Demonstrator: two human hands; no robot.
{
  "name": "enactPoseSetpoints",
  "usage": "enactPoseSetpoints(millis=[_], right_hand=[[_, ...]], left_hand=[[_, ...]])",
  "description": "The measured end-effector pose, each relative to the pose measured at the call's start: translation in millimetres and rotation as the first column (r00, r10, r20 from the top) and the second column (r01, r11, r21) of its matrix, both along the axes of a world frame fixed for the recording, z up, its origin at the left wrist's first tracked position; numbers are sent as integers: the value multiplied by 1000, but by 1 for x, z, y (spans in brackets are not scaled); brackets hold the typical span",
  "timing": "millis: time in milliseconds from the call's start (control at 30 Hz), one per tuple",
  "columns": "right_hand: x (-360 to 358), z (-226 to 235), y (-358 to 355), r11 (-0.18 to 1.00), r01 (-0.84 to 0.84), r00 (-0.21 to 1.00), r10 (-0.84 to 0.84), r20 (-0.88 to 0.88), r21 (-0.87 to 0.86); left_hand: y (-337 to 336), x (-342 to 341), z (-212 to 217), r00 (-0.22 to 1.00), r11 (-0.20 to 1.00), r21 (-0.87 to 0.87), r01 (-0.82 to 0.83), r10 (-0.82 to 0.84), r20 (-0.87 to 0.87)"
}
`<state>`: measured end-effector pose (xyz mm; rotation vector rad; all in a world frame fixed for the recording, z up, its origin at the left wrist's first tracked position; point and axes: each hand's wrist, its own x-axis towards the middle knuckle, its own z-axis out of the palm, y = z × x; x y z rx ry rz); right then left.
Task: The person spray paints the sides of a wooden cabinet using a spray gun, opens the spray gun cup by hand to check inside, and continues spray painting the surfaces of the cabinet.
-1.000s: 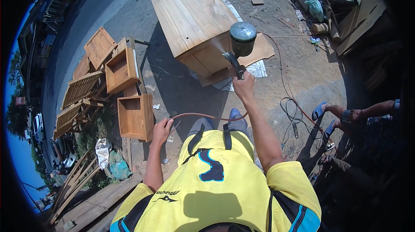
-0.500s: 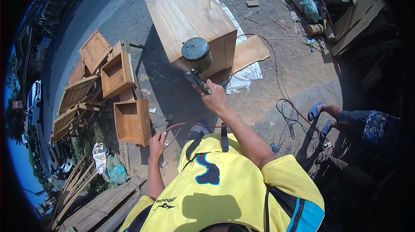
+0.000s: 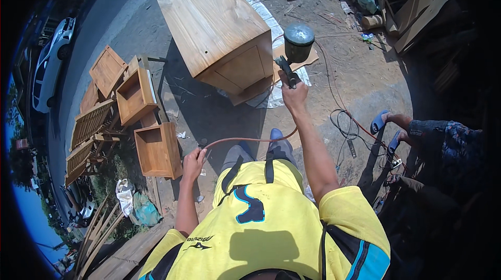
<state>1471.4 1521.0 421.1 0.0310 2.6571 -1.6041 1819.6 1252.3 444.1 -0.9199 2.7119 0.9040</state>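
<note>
Dirt yard (image 3: 209,118), spray gun (image 3: 295,50) beside cabinet (image 3: 214,24) edge

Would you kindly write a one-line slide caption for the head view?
Right hand aims a spray gun at a wooden cabinet outdoors while the left hand holds its hose.

There is one long wooden cabinet (image 3: 209,24) at about 12 o'clock. At 9 o'clock I count three open wooden drawer boxes (image 3: 156,149) and two slatted wooden panels (image 3: 90,123). There is one spray gun (image 3: 293,53) with one dark cup at 1 o'clock, and one reddish hose (image 3: 245,140) near the centre. One white car (image 3: 49,63) stands at 10 o'clock. Two blue sandals (image 3: 380,121) show at 3 o'clock. One piece of cardboard (image 3: 298,61) lies under the cabinet.
</note>
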Motion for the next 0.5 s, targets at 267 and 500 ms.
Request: enactPoseSetpoints(millis=[267,500], right_hand=[[50,-42,-35,952,-299,938,306,163,-62],[73,-40,-58,958,-271,956,257,-142,-91]], left_hand=[[-24,17,-13,998,998,-65,13,-9,67],[-37,53,-4,986,993,24,-116,112,122]])
